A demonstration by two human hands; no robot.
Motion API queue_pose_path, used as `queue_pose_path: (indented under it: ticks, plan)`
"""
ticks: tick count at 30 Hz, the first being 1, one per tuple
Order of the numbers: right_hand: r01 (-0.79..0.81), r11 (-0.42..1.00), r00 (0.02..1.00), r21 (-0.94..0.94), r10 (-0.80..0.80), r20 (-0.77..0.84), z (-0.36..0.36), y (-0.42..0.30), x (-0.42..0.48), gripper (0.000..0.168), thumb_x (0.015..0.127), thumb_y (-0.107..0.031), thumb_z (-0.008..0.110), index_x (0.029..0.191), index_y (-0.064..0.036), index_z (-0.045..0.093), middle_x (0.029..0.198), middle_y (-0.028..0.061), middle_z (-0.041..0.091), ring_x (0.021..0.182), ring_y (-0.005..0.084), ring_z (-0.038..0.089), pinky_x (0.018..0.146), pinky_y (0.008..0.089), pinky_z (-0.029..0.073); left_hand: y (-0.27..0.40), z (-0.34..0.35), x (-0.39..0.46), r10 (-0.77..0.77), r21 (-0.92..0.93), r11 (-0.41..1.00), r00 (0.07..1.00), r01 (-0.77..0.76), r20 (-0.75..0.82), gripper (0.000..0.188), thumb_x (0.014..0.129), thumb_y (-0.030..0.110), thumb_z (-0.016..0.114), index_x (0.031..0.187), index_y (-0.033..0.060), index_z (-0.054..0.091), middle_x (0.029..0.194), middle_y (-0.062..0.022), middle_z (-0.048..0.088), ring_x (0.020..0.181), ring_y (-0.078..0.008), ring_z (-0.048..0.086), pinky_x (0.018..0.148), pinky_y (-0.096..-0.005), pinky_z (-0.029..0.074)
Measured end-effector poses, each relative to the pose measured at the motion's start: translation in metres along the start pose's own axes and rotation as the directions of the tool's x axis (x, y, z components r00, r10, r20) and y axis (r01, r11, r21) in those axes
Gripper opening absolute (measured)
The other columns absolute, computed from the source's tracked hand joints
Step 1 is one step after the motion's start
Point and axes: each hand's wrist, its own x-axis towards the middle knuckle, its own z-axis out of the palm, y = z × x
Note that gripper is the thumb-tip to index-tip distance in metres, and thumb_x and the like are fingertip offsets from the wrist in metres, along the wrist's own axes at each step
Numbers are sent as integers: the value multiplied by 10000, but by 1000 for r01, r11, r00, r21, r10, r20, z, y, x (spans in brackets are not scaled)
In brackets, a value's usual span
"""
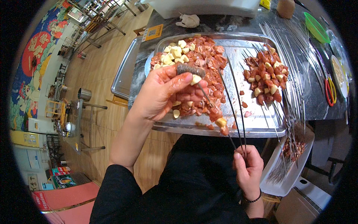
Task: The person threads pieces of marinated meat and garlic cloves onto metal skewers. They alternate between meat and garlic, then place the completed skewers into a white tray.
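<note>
My left hand [170, 89] pinches a pale yellow chunk [195, 80], which looks like a garlic clove, at the tip of a metal skewer. A grey-brown ribbed wrap [190, 70] covers its index finger. Lower on this skewer sit raw meat pieces [216, 113] with a yellow chunk [221, 122] between them. My right hand [249, 168] grips the lower ends of three metal skewers [233, 95]; the other two are bare. Behind my left hand, a metal tray [235, 50] bears a heap of diced raw meat [207, 50] and a pile of pale chunks [174, 54].
Loaded skewers [265, 72] lie at the tray's right. Bare metal skewers [293, 75] run along its edge, beside red-and-yellow-handled scissors [330, 88]. Below the counter at right stands a white bin [275, 186] holding skewers. A green basket [316, 28] and crumpled tissue [188, 21] sit farther back.
</note>
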Motion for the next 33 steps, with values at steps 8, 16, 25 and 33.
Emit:
queue_pose_path:
  ticks: [8,16,25,33]
  plan:
    - [-13,998,999,60,15,-34,2,7,1,75,886,-24,600,954,5,587,715,16,586,614,42,515,558,202,425,-20,13,1,-51,-168,985,998,44,-34,300,937,161,589,1147,-50,546,1041,-196,659,935,-274,675,784,-357,588]
    - [19,997,1000,76,-19,2,3,12,0,79,933,-76,555,953,-6,524,733,6,534,584,47,482,525,192,402,-19,29,1,-104,-138,985,994,107,31,275,925,114,600,1149,-40,561,1061,-152,662,992,-241,659,848,-363,559]
    - [13,981,982,195,24,-188,-9,16,2,72,930,-58,548,968,-4,520,820,39,560,596,71,504,541,208,436,12,36,66,276,839,-327,806,-434,524,228,755,177,693,888,3,630,866,-192,607,816,-363,602,732,-445,492]
    - [42,978,984,206,-5,-177,-12,12,0,115,918,-51,586,1016,6,566,763,2,584,626,40,522,553,202,443,12,19,79,154,860,-313,872,-402,464,131,714,94,660,792,11,594,833,-196,609,782,-384,586,668,-482,471]
